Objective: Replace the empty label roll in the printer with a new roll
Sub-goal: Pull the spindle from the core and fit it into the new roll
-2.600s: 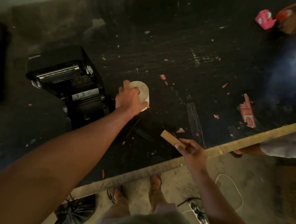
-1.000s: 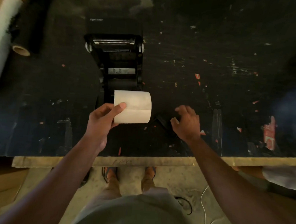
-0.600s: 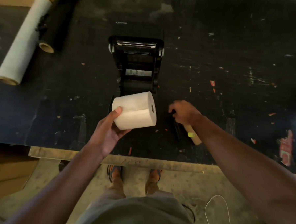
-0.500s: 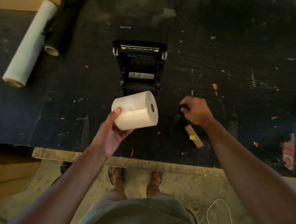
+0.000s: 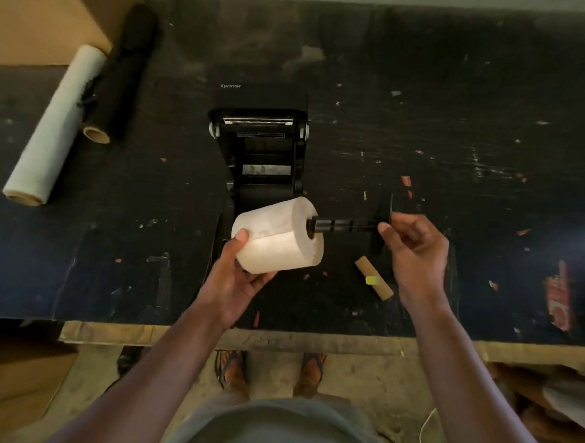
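White paper: the new label roll (image 5: 278, 236) sits just below the middle of the frame, gripped from underneath by the left hand (image 5: 237, 276), fingers curled around its near side, core opening facing right. To the right of it, the right hand (image 5: 415, 251) pinches the far end of a black plastic spindle (image 5: 347, 225), whose tip is just entering the core. Doing this step well likely means keeping spindle and core in 1 straight line, then sliding gently until the roll is centred. Lower right of the roll, the empty cardboard core (image 5: 373, 282) lies on the black table (image 5: 490, 164), apart from both hands. Above the roll, at the centre of the frame, the printer (image 5: 259, 145) stands open, its roll bay partly hidden behind the roll. At upper left lie 2 long rolls, white (image 5: 55, 124) and black (image 5: 122, 73).
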### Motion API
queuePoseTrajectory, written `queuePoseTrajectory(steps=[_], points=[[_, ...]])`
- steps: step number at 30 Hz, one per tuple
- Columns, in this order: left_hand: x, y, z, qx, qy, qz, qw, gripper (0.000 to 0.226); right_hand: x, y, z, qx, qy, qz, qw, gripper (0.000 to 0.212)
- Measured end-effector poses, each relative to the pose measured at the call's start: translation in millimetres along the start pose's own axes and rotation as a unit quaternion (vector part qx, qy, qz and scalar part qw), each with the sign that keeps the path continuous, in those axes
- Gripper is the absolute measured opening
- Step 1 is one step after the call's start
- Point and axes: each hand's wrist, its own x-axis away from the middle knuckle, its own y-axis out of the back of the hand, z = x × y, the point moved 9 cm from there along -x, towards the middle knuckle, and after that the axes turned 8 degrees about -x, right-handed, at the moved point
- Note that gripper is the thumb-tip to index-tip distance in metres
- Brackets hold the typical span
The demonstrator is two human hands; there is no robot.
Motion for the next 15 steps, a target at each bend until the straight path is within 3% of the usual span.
queuePoseTrajectory(steps=[4,10,15], points=[[0.5,-10.3,0.4,-0.010,-0.004,0.003,1.000,0.068,5.8,10.8,10.2,0.060,0.039,0.001,0.997,0.021],[-5.5,-20.9,-4.5,-0.061,-0.024,-0.029,0.997,0.065,21.1,7.5,48.0,0.148,0.154,0.015,0.977,0.022],[-9.0,-36.0,-3.4,-0.092,-0.040,-0.028,0.995,0.055,29.4,-11.1,35.2,0.142,0.127,0.065,0.980,0.016]])
